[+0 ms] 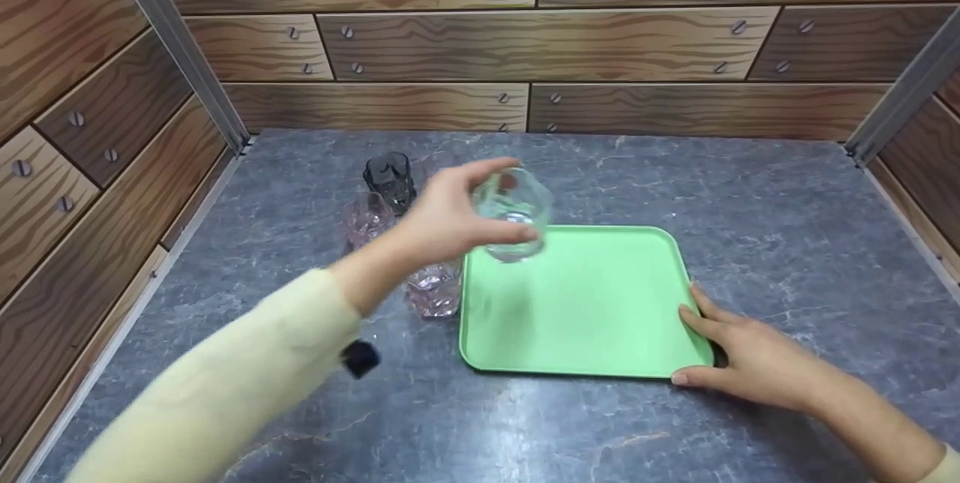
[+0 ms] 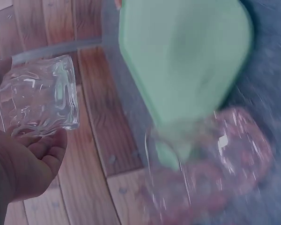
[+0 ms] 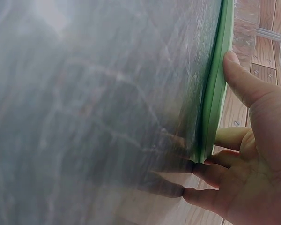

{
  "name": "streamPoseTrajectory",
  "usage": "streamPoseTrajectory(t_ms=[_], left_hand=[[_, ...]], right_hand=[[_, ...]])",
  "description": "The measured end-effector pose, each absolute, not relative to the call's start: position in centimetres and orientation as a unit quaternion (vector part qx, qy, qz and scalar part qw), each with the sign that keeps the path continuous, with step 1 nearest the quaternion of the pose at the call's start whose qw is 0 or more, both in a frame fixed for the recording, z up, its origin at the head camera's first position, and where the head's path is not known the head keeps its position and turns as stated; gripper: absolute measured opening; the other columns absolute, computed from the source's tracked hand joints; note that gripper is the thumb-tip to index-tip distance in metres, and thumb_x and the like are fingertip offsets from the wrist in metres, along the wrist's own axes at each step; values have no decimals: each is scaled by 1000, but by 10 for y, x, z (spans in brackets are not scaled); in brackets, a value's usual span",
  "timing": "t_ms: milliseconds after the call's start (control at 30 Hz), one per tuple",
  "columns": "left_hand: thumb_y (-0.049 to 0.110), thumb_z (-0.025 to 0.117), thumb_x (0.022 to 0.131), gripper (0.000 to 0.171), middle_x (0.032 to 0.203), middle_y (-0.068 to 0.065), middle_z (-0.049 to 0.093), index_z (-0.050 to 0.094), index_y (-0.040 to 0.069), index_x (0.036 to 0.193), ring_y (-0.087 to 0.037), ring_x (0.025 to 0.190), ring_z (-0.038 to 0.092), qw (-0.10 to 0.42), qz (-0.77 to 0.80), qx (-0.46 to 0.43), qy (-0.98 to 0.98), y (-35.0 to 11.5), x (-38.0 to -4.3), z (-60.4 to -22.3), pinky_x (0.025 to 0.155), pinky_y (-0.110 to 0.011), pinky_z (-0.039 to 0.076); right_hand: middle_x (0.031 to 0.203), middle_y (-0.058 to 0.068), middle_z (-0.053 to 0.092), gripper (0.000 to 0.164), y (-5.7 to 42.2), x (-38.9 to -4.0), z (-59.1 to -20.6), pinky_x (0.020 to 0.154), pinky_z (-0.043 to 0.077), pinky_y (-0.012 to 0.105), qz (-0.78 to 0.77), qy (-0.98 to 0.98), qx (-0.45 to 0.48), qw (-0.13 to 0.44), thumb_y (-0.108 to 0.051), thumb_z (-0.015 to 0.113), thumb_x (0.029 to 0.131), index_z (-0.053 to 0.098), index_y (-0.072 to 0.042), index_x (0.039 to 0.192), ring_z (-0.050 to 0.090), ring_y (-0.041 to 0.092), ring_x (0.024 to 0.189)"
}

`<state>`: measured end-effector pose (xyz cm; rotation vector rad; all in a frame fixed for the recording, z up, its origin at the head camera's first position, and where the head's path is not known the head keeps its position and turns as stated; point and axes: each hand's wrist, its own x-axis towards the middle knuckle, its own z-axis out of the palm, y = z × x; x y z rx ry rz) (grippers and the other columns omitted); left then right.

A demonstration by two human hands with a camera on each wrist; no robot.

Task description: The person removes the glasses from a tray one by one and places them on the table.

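Note:
My left hand [image 1: 442,217] holds a clear drinking glass [image 1: 531,194] in the air over the back left part of a green tray [image 1: 600,310]. Thumb and fingers wrap the sides of the glass, and its wavy wall [image 2: 42,96] shows in the left wrist view. At the tray's front right corner, my right hand [image 1: 757,363] grips the rim. Its thumb lies along the front edge and its fingers reach over the right edge. Left of the tray stands a pink glass [image 1: 435,294], partly covered by the left wrist.
Another pink glass [image 1: 367,217] and a dark grey glass [image 1: 390,177] stand behind the left forearm. Beside the left sleeve a small black block [image 1: 361,358] shows, blurred. Wood-patterned panels [image 1: 480,40] bound the grey marbled table [image 1: 795,243] at the back and sides.

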<state>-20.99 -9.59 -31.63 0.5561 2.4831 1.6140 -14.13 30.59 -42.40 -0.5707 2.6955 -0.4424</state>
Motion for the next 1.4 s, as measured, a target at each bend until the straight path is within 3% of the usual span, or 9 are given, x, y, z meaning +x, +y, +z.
streamPoseTrajectory(t_ms=[400, 567, 800, 1200, 1400], left_hand=[[26, 98, 76, 95, 134, -3, 69, 51, 11, 157, -29, 112, 69, 1, 566, 151, 811, -187, -189, -305, 89, -37, 63], [23, 97, 78, 92, 135, -2, 70, 52, 12, 156, -30, 106, 70, -9, 563, 122, 817, -213, -184, -313, 76, -36, 66], [21, 98, 77, 91, 135, -6, 70, 52, 9, 155, -31, 112, 68, -23, 554, 89, 827, -239, -177, -330, 85, -29, 63], [25, 97, 79, 93, 140, -7, 67, 49, 6, 157, -31, 120, 62, -13, 529, 61, 846, -258, -173, -364, 87, -23, 58], [18, 97, 79, 92, 140, -14, 66, 50, 3, 156, -30, 121, 63, -9, 533, 59, 844, -258, -173, -380, 90, -22, 57]], right_hand=[[171, 29, 15, 113, 307, -139, -425, 107, 42, 74, -159, 951, -205, 168, -82, 62, 87, 39, -1, 162, 37, 58, 145], [172, 29, 16, 112, 308, -137, -423, 106, 43, 74, -161, 952, -208, 158, -82, 62, 87, 39, -1, 161, 37, 57, 145], [172, 28, 15, 114, 307, -138, -422, 108, 41, 74, -161, 951, -204, 167, -83, 61, 86, 38, -1, 162, 35, 57, 147], [172, 28, 13, 114, 308, -139, -423, 108, 41, 75, -163, 950, -200, 176, -83, 61, 87, 37, -2, 163, 34, 57, 147], [172, 28, 14, 113, 307, -139, -424, 108, 41, 74, -166, 950, -202, 171, -83, 61, 87, 38, -1, 162, 35, 56, 147]])
